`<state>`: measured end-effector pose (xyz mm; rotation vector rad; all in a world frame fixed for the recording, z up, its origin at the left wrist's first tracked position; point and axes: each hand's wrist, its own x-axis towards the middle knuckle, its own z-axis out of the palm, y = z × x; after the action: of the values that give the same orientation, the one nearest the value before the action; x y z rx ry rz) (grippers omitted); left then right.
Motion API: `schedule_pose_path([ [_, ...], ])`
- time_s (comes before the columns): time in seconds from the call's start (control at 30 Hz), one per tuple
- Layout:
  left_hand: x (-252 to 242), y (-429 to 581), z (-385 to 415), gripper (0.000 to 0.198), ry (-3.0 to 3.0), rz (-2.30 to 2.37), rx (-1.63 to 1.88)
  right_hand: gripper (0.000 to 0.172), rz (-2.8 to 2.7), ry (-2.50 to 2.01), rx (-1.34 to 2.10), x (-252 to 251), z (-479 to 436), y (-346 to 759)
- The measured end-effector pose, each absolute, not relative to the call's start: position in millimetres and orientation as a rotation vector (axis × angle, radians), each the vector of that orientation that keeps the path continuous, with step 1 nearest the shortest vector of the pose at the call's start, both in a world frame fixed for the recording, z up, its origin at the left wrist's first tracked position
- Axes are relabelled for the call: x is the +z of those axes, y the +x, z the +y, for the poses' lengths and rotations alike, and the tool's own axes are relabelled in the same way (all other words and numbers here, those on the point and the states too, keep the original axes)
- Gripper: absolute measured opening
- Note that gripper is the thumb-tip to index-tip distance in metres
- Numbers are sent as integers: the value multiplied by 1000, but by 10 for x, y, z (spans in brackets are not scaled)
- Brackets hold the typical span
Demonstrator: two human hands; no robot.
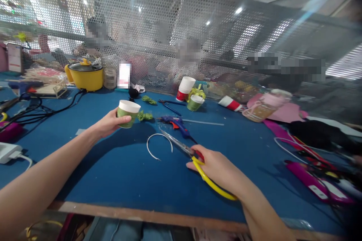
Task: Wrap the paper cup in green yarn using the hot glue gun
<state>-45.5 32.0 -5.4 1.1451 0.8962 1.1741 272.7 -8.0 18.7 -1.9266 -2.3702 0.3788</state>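
Observation:
My left hand (116,123) is closed around a paper cup (128,115), held upright. Green covering wraps most of its outside, leaving a white rim. In my right hand (216,163) is a pair of long-nose pliers (185,150) with one yellow and one red handle; their metal jaws point to the upper left. A bent piece of white wire (149,147) lies on the blue table just left of the jaws. Beyond the pliers sits a blue glue gun (181,127). Small bundles of green yarn (145,116) lie behind the cup.
Stacked paper cups (186,84) and another green-wrapped cup (195,103) stand at the back. A red-and-white cup (230,103) lies on its side. A yellow pot (86,77) stands back left. Magenta tools (316,184) and cords lie at right. A perforated screen (158,26) bounds the table.

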Motion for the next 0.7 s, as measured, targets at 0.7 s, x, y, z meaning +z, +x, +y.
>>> schedule_pose_path([
  [0.7, -56, -401, 285, 63, 1162, 943, 1143, 42, -2674, -2088, 227, 456, 225, 2658],
])
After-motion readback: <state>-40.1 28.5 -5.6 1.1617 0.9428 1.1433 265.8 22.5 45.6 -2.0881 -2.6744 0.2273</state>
